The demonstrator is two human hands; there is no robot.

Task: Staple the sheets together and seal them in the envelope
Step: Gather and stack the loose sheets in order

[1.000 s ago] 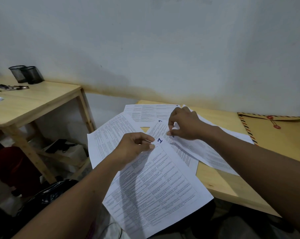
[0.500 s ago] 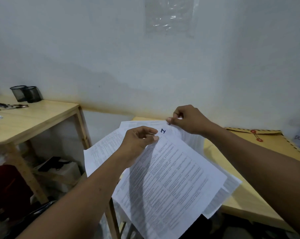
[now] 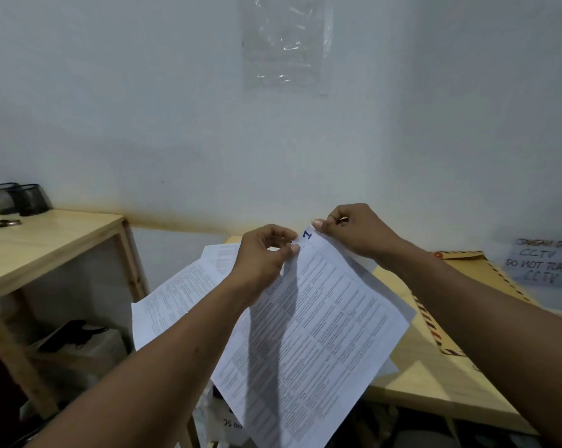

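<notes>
Several printed white sheets (image 3: pixel 318 331) hang in the air above the light wooden table (image 3: pixel 434 379), the top one marked with a blue "1" at its upper edge. My left hand (image 3: pixel 263 257) pinches the sheets' top edge just left of that mark. My right hand (image 3: pixel 354 229) pinches the top corner to the right of it. Another printed sheet (image 3: pixel 173 299) sticks out to the left behind my left forearm. A brown envelope (image 3: pixel 467 286) with a striped border and a red string button lies flat on the table at the right, partly hidden by my right arm.
A second wooden table (image 3: pixel 47 247) stands at the left with two black mesh pen cups (image 3: pixel 18 198) and a metal tool (image 3: pixel 2 223) on it. A handwritten CCTV note (image 3: pixel 544 263) hangs on the wall at the right. Boxes sit under the tables.
Both hands have lifted the sheets off the table and drawn their top edges together. The view has tilted upward, showing more wall.
</notes>
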